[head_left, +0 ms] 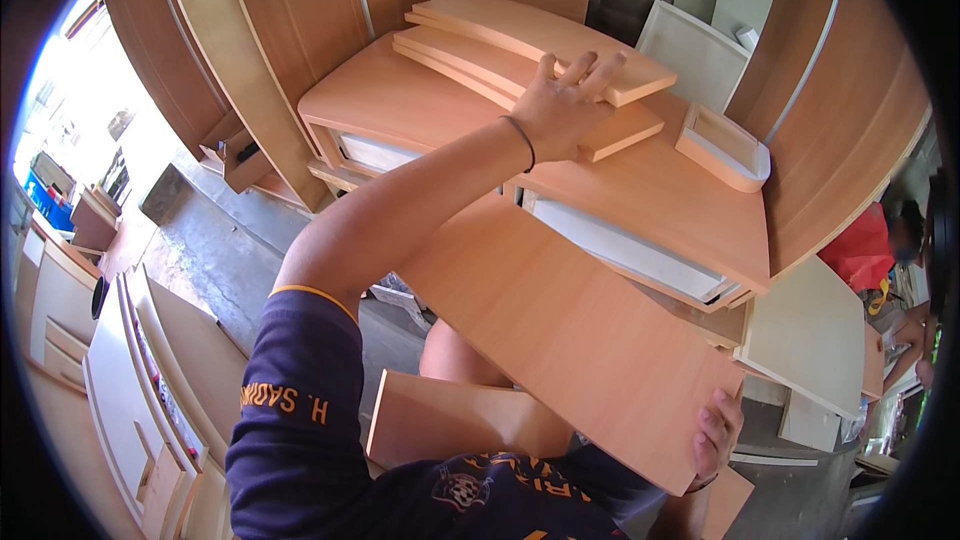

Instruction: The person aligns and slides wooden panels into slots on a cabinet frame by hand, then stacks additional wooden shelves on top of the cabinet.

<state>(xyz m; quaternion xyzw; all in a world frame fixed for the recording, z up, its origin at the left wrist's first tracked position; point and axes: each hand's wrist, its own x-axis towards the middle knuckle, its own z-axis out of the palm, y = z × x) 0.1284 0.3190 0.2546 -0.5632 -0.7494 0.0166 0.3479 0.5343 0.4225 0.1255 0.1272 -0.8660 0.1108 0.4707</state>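
The long, flat, orange-brown wooden board slants in front of the person, its far end passing beneath the left forearm and its near end in the right hand. The right fingers curl over the board's edge at that end, likely to bear its weight and steady its tilt; whether the far end touches the counter is hidden.

The left hand reaches across to a stack of at least 3 orange-brown wooden boards. Its fingers are spread on the top board near the right end; the thumb is hidden, so I cannot tell whether they grip or merely press. The stack lies flat on the broad orange-brown wooden counter, probably for even support within reach. Right of it sits a shallow, pale wooden frame with 1 rounded end.
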